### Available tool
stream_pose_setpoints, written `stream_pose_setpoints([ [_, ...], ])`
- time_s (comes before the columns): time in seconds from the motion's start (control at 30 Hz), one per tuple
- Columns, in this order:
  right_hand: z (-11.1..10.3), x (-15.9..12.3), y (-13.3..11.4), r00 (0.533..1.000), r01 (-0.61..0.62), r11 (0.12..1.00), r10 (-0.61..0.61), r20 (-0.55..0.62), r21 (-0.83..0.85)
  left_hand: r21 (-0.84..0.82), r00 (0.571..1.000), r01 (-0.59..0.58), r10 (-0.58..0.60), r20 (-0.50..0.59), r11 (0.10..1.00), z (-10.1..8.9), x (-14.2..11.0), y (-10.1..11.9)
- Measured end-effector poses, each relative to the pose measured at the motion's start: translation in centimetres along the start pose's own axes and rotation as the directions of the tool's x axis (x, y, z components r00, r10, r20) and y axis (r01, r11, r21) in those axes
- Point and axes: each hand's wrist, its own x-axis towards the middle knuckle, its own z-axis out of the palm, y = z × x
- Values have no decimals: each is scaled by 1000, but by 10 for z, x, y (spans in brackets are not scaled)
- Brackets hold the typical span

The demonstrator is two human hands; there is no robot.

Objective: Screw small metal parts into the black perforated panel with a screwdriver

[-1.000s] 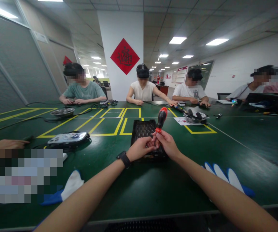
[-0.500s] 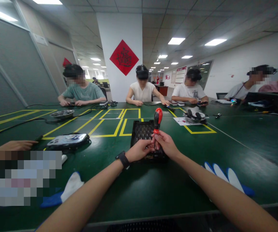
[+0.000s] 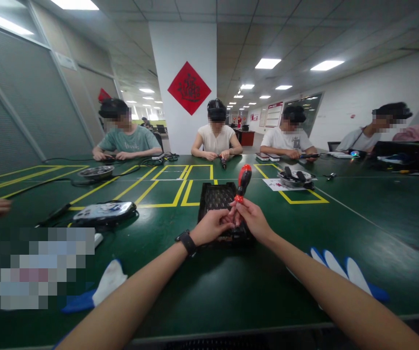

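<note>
Screwdriver (image 3: pixel 244 182) just right of frame centre, red-and-black handle uppermost, leaning slightly right. Right hand (image 3: pixel 253 219): fingers closed on it just below the handle. Left hand (image 3: pixel 212 226): fingers bent, meeting the right; cannot tell whether it grips anything. Black tray (image 3: pixel 213 200) beneath both. Blue-and-white glove (image 3: pixel 109 283) lower left, second glove (image 3: pixel 357 275) lower right.

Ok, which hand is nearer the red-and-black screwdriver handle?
Right. The right hand has its fingers at the base of the handle; the left hand is lower and to the left, over the black rectangular tray.
</note>
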Motion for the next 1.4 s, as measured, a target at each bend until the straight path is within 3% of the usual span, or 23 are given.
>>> stream_pose_setpoints([
  [0.13, -1, 1, 2, 1000, -12, 1000, 12, -3, 25, -69, 1000, 4, -2, 18, 998, 1, 1, -1],
  [0.63, 1, 0, 1, 1000, -3, 1000, 3, -4, 24, -42, 997, 70, -71, -40, 997, 1, 1, -6],
  [0.9, 0, -1, 1, 999, -47, 996, 46, 20, 75, -117, 998, 29, -22, 63, 993, -1, -1, -5],
  [1.17, -1, 0, 0, 1000, -8, 1000, 9, -5, 2, 49, 998, 20, -17, -67, 999, 0, 0, -3],
  [1.4, 0, -1, 1, 1000, -10, 1000, 10, -9, 7, 75, 999, -5, 8, -38, 997, -1, -1, -3],
])
